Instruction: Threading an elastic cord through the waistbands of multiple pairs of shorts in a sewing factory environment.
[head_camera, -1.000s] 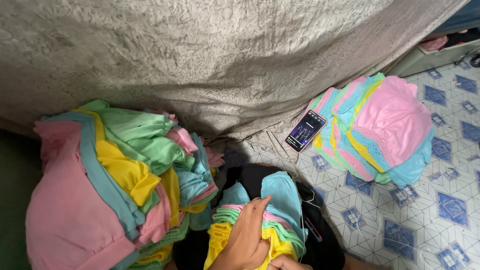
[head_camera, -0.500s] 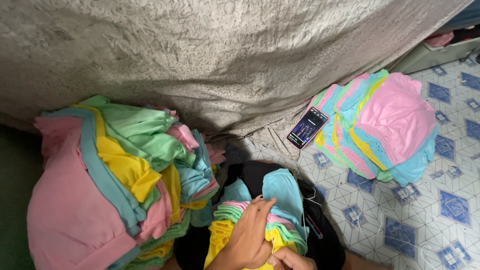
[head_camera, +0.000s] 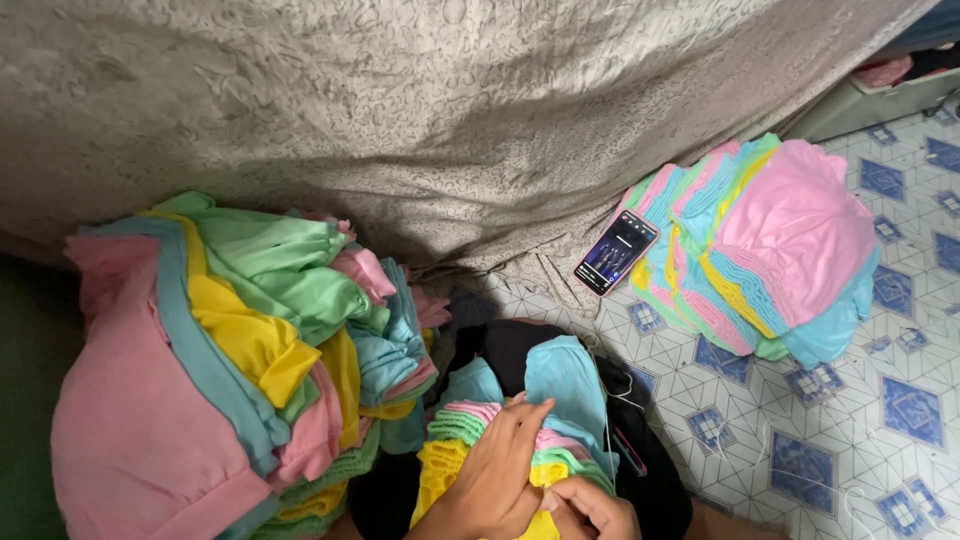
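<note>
Both hands were pressed together on a small bundle of pastel garments (head_camera: 520, 420) lying on dark cloth in the lap: the left hand (head_camera: 495, 478) lay flat with fingers spread over the pink and green ribbed edges, and the right hand (head_camera: 590, 510) pinched the yellow piece just beside it. The bundle ran lengthwise away from the person, directly under and ahead of the hands, left hand nearer its middle. A loose heap of garments (head_camera: 220, 350) lay to the left; a neat stack (head_camera: 770, 250) and a phone (head_camera: 616, 252) lay on the tiled floor (head_camera: 840, 430) to the right.
</note>
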